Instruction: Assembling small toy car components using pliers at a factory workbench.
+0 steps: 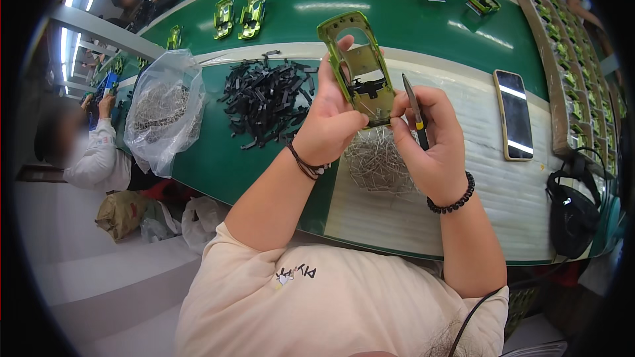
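My left hand [331, 119] grips a green toy car body shell [336, 61], with its hollow underside toward me. A black part [372, 87] sits inside the shell near its lower end. My right hand [433, 135] is closed around a slim pointed tool [413, 107], grey and black with a yellow band, its tip upward. The right thumb and forefinger meet at the shell's lower right edge; whether they pinch a small piece there I cannot make out. Beneath the hands lies a heap of thin metal wire pieces [378, 165].
Left of my hands is a pile of black plastic parts [261, 102], then a clear bag of wire pieces [162, 109]. A phone [513, 116] and a black pouch [573, 215] lie right. More green shells [253, 14] stand on the green table [317, 6]. Another person [92, 152] works left.
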A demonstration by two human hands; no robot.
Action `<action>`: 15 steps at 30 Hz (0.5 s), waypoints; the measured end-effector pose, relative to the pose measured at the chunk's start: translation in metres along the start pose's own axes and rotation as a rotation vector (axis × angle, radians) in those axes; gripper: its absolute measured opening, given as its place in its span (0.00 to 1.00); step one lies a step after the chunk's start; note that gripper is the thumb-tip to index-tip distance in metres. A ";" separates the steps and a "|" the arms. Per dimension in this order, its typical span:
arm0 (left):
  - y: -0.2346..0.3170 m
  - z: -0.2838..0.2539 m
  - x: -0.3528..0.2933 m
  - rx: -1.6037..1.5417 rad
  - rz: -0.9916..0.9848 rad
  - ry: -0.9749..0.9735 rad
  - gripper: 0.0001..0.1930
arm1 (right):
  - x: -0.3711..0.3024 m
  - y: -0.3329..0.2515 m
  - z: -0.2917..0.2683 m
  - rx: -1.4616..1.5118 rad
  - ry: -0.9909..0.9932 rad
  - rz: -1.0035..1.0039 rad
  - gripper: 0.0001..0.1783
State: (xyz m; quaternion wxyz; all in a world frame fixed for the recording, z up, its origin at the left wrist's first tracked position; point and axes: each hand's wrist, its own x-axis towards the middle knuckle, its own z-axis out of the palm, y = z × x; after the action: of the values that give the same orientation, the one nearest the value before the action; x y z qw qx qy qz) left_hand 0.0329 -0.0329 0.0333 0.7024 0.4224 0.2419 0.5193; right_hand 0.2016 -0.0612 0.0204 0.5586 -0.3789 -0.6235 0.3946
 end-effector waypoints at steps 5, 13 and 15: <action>-0.001 -0.001 0.001 0.065 0.029 -0.015 0.51 | -0.001 0.002 0.003 -0.008 0.047 -0.013 0.18; -0.005 -0.007 0.002 0.125 0.068 -0.031 0.50 | 0.001 0.003 0.000 -0.003 0.002 0.003 0.18; -0.005 -0.008 0.002 0.141 0.084 -0.031 0.50 | 0.001 0.002 0.000 -0.006 -0.004 -0.001 0.18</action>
State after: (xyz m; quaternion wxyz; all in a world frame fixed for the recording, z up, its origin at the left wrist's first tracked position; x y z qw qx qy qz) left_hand 0.0302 -0.0289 0.0249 0.6521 0.4885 0.2493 0.5234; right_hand 0.2020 -0.0591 0.0188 0.5561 -0.3796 -0.6261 0.3933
